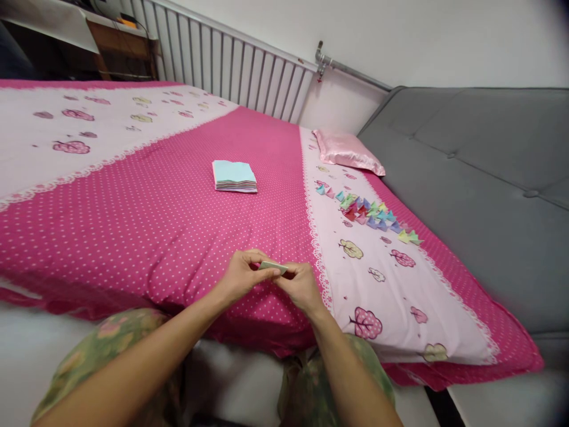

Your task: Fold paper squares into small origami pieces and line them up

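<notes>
Between my two hands, near the front edge of the bed, is a small folded piece of pale green paper [272,266]. My left hand [242,274] pinches its left side, thumb in front and fingers behind. On the other side my right hand [302,286] grips the right end, its fingers curled and partly hidden. Farther back on the pink bedsheet lies a stack of square coloured paper [235,172], light blue on top. To the right, several small folded paper pieces [372,214] in many colours sit in a cluster on the white printed strip.
The dotted bedsheet [111,219] covers the bed before me. A shiny pink pillow [349,151] rests at the back right, beside a grey padded headboard [480,160]. Behind the bed stand a white radiator [231,62] and, at far left, a wooden desk [118,41].
</notes>
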A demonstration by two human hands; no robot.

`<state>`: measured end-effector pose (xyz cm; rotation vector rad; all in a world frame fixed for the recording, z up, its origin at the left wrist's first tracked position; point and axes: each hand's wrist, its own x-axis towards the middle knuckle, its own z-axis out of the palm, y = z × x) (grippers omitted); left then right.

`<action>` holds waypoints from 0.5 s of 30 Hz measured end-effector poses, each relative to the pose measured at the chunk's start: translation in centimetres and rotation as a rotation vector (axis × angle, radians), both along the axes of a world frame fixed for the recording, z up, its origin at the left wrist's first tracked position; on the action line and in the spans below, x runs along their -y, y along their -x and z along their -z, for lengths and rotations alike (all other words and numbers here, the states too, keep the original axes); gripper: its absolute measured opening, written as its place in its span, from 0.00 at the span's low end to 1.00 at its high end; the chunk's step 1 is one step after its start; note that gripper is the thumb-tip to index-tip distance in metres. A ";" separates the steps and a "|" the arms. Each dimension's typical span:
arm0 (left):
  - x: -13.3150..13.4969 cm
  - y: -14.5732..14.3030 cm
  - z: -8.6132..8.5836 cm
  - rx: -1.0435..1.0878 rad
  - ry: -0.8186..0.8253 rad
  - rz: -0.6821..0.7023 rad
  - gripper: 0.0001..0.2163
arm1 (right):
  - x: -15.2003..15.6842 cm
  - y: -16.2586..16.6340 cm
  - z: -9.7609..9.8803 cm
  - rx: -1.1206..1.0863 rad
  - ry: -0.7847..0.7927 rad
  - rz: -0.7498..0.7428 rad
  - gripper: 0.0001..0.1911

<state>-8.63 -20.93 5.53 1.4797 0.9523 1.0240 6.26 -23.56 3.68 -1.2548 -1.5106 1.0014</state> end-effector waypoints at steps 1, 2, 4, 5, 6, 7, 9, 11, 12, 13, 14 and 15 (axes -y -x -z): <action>0.0 0.0 0.0 -0.004 -0.019 0.002 0.06 | 0.0 0.0 0.0 0.008 -0.005 -0.006 0.11; 0.1 -0.1 0.0 -0.007 -0.036 0.004 0.06 | 0.0 0.1 0.1 0.016 -0.009 -0.009 0.10; 0.2 -0.1 0.0 -0.013 -0.059 0.009 0.06 | 0.0 0.2 0.1 0.024 -0.017 -0.013 0.09; 0.2 -0.1 0.0 -0.015 -0.067 0.011 0.05 | 0.0 0.2 0.1 0.021 -0.022 -0.017 0.09; 0.2 -0.1 -0.1 -0.014 -0.074 0.011 0.05 | -0.1 0.2 0.1 0.013 -0.026 -0.023 0.09; 0.3 -0.1 -0.1 -0.014 -0.079 0.013 0.05 | 0.0 0.2 0.1 0.002 -0.028 -0.028 0.08; 0.3 -0.1 -0.3 -0.014 -0.092 0.016 0.06 | 0.0 0.3 0.0 -0.019 -0.022 -0.039 0.08; 0.3 -0.1 -0.3 -0.019 -0.105 0.022 0.07 | 0.0 0.3 -0.1 -0.034 -0.012 -0.042 0.08; 0.2 0.0 -0.3 -0.024 -0.111 0.027 0.07 | 0.0 0.3 -0.1 -0.041 -0.008 -0.042 0.08; 0.2 0.0 -0.3 -0.029 -0.119 0.029 0.08 | 0.0 0.3 -0.2 -0.048 -0.003 -0.042 0.09; 0.1 0.0 -0.3 -0.034 -0.130 0.029 0.08 | 0.0 0.3 -0.2 -0.053 0.002 -0.040 0.09; 0.1 0.0 -0.3 -0.041 -0.143 0.028 0.08 | 0.0 0.3 -0.1 -0.057 0.006 -0.037 0.10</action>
